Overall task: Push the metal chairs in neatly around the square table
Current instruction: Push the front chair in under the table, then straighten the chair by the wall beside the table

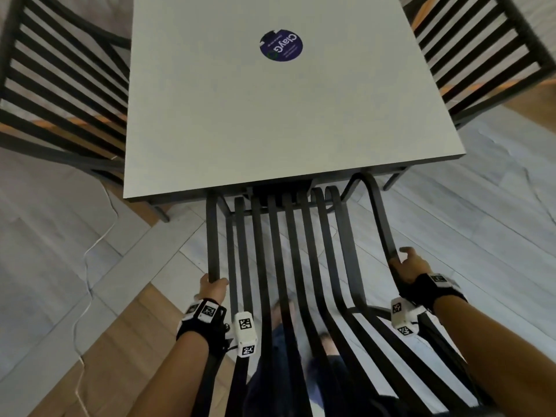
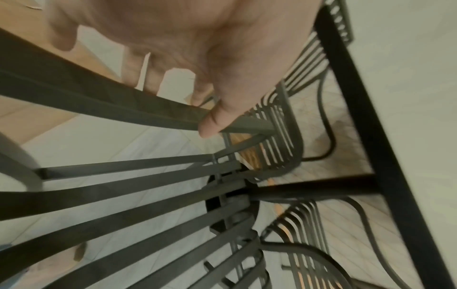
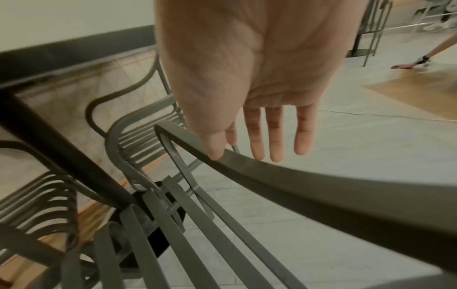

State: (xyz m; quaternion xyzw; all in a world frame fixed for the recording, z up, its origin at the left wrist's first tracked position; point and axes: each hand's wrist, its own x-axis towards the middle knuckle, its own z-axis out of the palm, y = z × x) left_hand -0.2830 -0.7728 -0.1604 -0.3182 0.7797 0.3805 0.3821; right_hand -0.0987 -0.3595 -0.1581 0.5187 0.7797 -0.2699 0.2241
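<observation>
A square table (image 1: 270,115) is seen ahead of both hands. The near chair (image 1: 288,251) is gripped at its left rail by the left hand (image 1: 212,288). Its right rail is touched by the right hand (image 1: 409,266) with fingers extended.

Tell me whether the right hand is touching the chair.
Touching. In the right wrist view the right hand has its thumb pressed on the chair frame while its fingers hang straight beyond it; the head view shows it at the same rail.

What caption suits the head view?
Both hands, left hand and right hand, on metal chair at square table.
</observation>
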